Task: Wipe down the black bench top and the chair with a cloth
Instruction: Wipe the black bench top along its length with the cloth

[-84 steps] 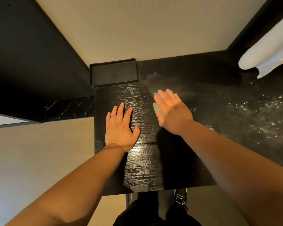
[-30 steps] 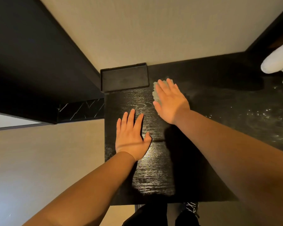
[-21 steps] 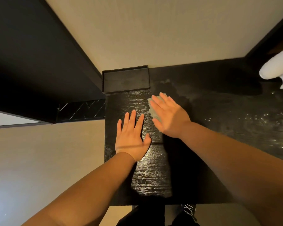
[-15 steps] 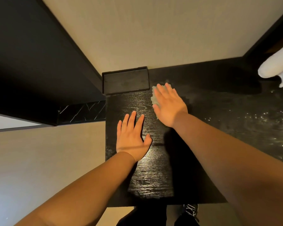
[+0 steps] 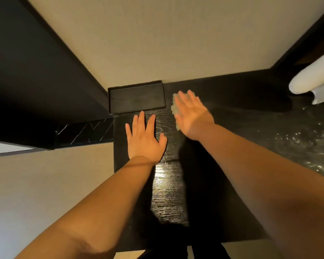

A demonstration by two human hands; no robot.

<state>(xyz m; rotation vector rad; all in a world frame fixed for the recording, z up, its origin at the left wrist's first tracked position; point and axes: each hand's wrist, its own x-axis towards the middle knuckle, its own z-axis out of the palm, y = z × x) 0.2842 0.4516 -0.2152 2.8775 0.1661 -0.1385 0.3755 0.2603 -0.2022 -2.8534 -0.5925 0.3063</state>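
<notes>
The black wood-grain bench top (image 5: 168, 193) fills the middle of the head view and runs off to the right. My right hand (image 5: 192, 114) lies flat with straight fingers on a pale cloth (image 5: 174, 109), pressing it to the bench near the back wall; only the cloth's left edge shows past the fingers. My left hand (image 5: 144, 139) rests flat and open on the bench, just left of and nearer than the right hand. No chair is in view.
A shallow black tray (image 5: 137, 99) sits at the bench's back left corner, right beside the cloth. A white rolled object (image 5: 314, 79) lies at the far right. Wet droplets (image 5: 307, 143) glisten on the bench's right part. A dark panel (image 5: 36, 81) borders the left.
My right hand has slid the cloth back and forth, ending farther back beside the tray. My left hand has moved up the bench towards the tray.
</notes>
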